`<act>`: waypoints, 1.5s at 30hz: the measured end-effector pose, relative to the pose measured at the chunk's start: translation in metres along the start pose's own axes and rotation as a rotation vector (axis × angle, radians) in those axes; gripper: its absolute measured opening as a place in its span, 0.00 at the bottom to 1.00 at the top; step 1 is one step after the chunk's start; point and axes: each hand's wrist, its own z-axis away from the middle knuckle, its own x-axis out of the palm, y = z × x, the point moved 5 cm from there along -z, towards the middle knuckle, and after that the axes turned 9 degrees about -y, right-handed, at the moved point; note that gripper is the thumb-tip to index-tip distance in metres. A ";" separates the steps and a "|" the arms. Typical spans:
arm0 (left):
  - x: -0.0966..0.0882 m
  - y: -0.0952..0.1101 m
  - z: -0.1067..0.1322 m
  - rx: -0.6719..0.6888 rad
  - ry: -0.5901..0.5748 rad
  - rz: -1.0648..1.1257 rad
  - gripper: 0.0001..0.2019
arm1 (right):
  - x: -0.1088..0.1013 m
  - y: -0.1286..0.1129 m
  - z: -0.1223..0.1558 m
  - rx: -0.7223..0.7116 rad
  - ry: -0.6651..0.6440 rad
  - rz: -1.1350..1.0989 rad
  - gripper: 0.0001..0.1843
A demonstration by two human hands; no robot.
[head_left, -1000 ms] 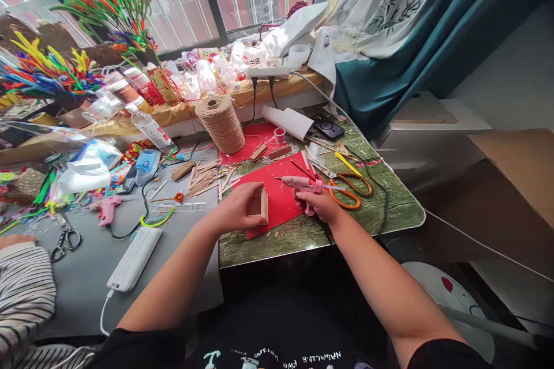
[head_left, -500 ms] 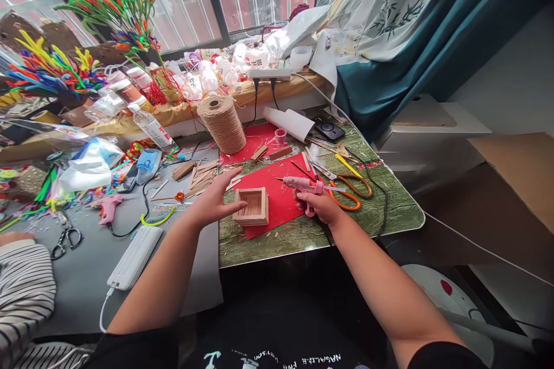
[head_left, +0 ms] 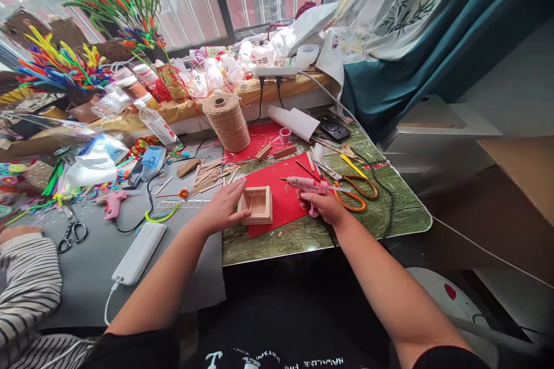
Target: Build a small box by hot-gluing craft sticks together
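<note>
A small open-topped box of wooden sticks (head_left: 259,220) sits on the edge of a red sheet (head_left: 285,207). My left hand (head_left: 225,206) is at the box's left side, fingers stretched out and thumb by its near corner; whether it presses on the wood I cannot tell. To the right, my right hand (head_left: 322,206) grips a pink hot glue gun (head_left: 306,184), its nozzle pointing left toward the box and a clear glue stick jutting from its back. Orange-handled scissors (head_left: 352,199) lie just beyond that hand.
A twine spool (head_left: 227,122) stands behind the box, near loose wooden sticks (head_left: 208,176). On the left are a second pink glue gun (head_left: 115,204), small scissors (head_left: 73,234), a white power strip (head_left: 139,255) and another person's striped sleeve (head_left: 30,277). A black cable (head_left: 392,207) runs along the right.
My left hand has come down from above the box to its left side. The right hand still holds the glue gun in nearly the same spot. The whole view has shifted slightly.
</note>
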 end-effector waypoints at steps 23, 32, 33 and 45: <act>-0.009 -0.115 0.022 -0.493 0.306 -0.129 0.20 | -0.003 0.004 0.000 0.030 0.046 -0.010 0.14; -0.004 -0.124 0.000 -0.411 0.248 -0.133 0.17 | 0.000 0.002 0.000 0.021 0.005 -0.019 0.13; -0.005 -0.125 -0.003 -0.409 0.246 -0.112 0.16 | 0.001 0.002 0.000 0.025 0.003 -0.021 0.13; -0.029 -0.065 0.006 -0.264 0.524 0.821 0.21 | 0.000 0.003 -0.001 0.062 0.021 -0.052 0.14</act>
